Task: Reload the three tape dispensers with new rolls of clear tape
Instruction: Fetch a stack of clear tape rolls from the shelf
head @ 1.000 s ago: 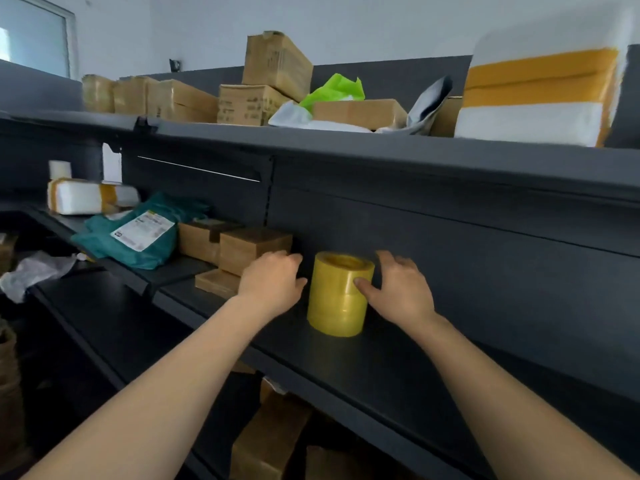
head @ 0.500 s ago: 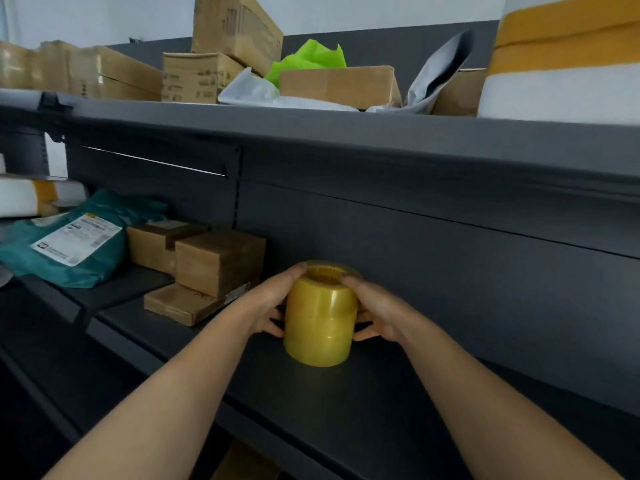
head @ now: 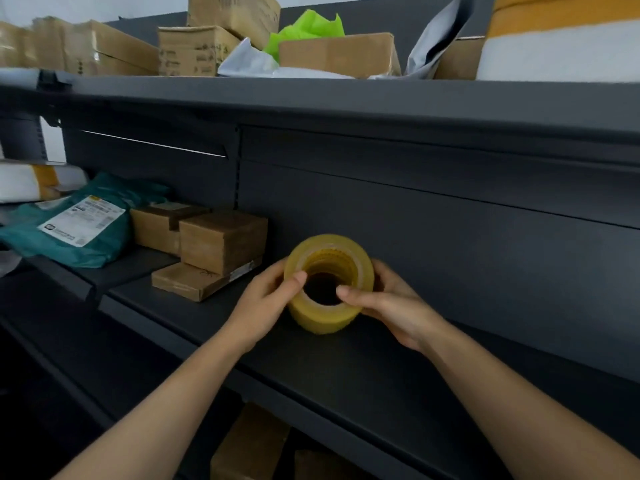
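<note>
The tape rolls (head: 329, 306) sit between the two hands, with the left hand (head: 263, 303) on their left side and the right hand (head: 391, 306) on their right, over the shelf (head: 346, 368). Just left of the left hand, a box (head: 221, 240) rests on a flat box (head: 187, 284), with another box (head: 156, 226) behind it. Farther left lies a mailer bag (head: 79, 223). Above both hands runs an upper shelf (head: 311, 95) carrying parcels (head: 339, 53). Below the hands, under the shelf, stand lower boxes (head: 249, 445).

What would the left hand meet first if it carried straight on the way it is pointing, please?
The stack of clear tape rolls, which the left hand is gripping; behind that, probably the shelf's dark back panel, though depth is unclear.
</note>
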### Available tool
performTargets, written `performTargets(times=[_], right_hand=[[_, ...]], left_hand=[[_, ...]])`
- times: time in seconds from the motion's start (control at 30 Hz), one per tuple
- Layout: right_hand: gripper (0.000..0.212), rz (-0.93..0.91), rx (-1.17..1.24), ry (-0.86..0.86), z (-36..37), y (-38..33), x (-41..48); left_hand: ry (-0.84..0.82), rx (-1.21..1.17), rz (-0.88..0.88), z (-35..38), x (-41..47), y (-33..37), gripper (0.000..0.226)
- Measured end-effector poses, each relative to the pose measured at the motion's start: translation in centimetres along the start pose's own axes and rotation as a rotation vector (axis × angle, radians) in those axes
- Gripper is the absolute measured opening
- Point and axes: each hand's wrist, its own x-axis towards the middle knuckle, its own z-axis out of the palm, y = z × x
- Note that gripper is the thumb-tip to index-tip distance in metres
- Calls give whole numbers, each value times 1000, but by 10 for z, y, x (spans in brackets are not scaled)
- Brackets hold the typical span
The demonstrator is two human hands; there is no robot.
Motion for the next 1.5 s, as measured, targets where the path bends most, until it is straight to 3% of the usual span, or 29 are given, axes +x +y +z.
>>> performTargets(times=[0.13, 0.3, 0.43, 0.57, 0.77, 0.97, 1.13, 1.5], right_hand=[[115, 2, -100, -7, 5, 5, -20], [131, 32, -108, -34, 10, 9, -47], [122, 11, -79, 0, 19, 13, -62], [113, 0, 1, 50, 27, 17, -69], [66, 47, 230, 196, 41, 22, -60], [52, -9, 334, 284, 49, 23, -63], [37, -140, 321, 341, 56, 24, -90], [45, -268, 237, 480, 55, 22, -189]], left_hand=[[-56, 167, 117, 5, -23, -2, 53], [-171, 250, 112, 11, -42, -2, 73], [-229, 199, 37, 18, -54, 4, 101], [-111, 107, -130, 25, -55, 7, 126], [-34, -140, -243, 37, -55, 6, 91], [46, -270, -240, 43, -61, 13, 57], [67, -328, -133, 51, -80, 23, 56], [19, -331, 31, 94, -146, 52, 50]])
